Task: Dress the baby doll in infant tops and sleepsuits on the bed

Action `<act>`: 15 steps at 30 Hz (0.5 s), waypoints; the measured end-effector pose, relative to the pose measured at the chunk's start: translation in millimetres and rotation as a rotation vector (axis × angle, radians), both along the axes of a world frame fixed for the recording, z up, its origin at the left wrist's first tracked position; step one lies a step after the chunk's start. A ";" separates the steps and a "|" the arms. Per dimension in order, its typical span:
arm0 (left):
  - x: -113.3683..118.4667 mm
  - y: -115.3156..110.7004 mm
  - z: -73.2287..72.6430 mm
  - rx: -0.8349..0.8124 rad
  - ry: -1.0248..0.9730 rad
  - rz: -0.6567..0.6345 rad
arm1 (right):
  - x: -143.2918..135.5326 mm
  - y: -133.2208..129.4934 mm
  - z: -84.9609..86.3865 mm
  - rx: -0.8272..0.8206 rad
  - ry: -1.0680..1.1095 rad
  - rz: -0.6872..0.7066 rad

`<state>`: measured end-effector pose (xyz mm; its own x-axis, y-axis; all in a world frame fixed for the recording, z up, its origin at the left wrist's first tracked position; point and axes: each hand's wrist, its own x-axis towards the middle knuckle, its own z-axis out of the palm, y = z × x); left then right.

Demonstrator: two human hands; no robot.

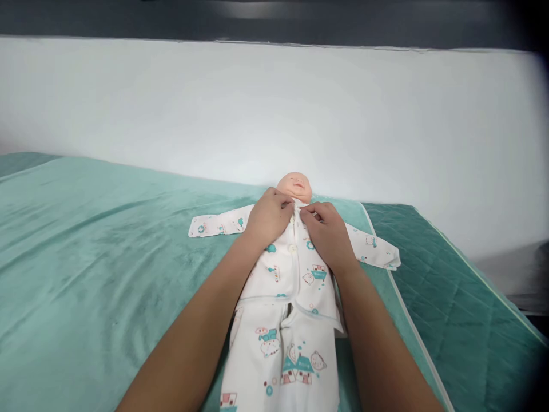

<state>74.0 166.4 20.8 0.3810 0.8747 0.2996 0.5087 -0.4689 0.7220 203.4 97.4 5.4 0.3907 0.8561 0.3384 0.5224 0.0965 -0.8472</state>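
Note:
A baby doll lies on its back, its head toward the wall and its sleeves spread to both sides. It wears a white printed baby jacket and matching trousers. My left hand pinches the jacket's front edge just below the doll's chin. Across the front opening, my right hand has its fingers closed on the other edge near the collar. A pale button shows lower on the jacket front. My fingertips hide whatever fastening is at the neck.
A light green sheet lies under the doll, with wrinkles on the left. Darker green quilted bedding shows along the right side. A white wall rises directly behind the doll's head, with a dark band above it.

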 end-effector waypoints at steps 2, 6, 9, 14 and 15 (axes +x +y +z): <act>-0.5 0.1 0.8 -0.044 -0.032 -0.010 | -0.2 -0.2 -0.6 0.009 -0.003 -0.003; -1.1 0.7 1.1 -0.056 -0.055 -0.026 | 0.4 0.6 -2.3 0.004 0.004 0.012; -1.0 1.8 0.1 -0.050 -0.047 0.001 | 2.0 1.3 -2.4 -0.026 -0.029 0.036; -1.7 3.9 0.7 0.017 -0.040 0.007 | 2.7 -0.6 0.7 -0.077 -0.130 0.093; -2.1 4.1 1.4 0.007 -0.042 0.010 | 2.3 -1.1 1.2 -0.082 -0.138 0.109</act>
<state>71.8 170.4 22.1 0.3588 0.8763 0.3214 0.4825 -0.4689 0.7398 205.7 96.3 6.6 0.2485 0.9179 0.3094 0.6242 0.0925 -0.7758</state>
